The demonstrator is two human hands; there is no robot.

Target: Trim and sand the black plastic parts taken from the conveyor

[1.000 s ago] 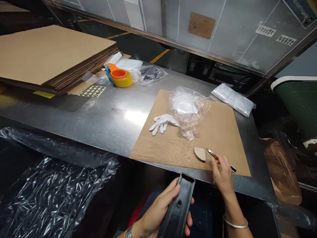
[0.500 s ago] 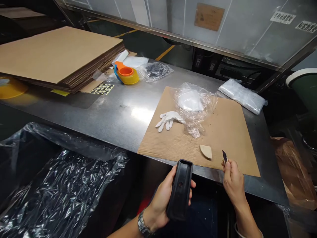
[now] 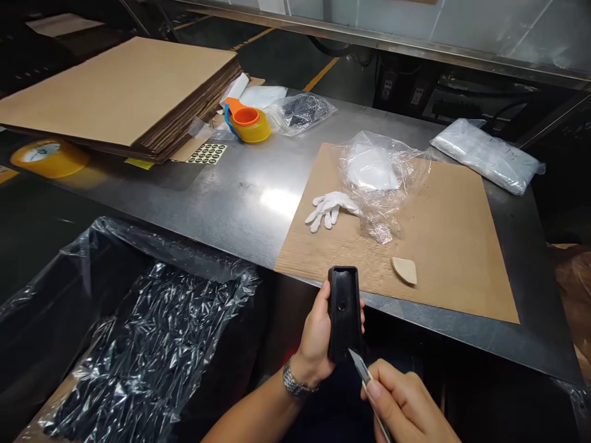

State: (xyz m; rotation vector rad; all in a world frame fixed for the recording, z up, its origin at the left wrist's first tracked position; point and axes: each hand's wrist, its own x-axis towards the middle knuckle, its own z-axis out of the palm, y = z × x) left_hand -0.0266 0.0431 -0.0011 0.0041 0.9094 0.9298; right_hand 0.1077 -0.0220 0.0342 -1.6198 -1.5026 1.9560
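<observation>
My left hand (image 3: pixel 318 335) is wrapped round a long black rectangular part (image 3: pixel 344 314), hollow on the side facing me, with a small hole in its floor. I cannot tell what kind of part it is. My right hand (image 3: pixel 401 400) grips a utility knife (image 3: pixel 364 373), whose pointed blade tip is at the lower end of the black part. Whether the blade touches it is unclear. Beyond them, on a flat cardboard sheet (image 3: pixel 462 258), lie a beige quarter-round piece (image 3: pixel 405 271), a white glove (image 3: pixel 330 209) and a clear plastic bag (image 3: pixel 383 175) with white contents.
A stack of cardboard sheets (image 3: pixel 129 92) covers the left of the metal table (image 3: pixel 221 203). Near it are a tape dispenser (image 3: pixel 249 123), a sticker sheet (image 3: pixel 207 154) and a yellow tape roll (image 3: pixel 50 157). A bin lined with black plastic (image 3: pixel 152 344) stands front left.
My right hand has brought the knife left and down, from beside the cardboard edge to the black part. My left hand has tilted the part slightly more upright. The view has shifted.
</observation>
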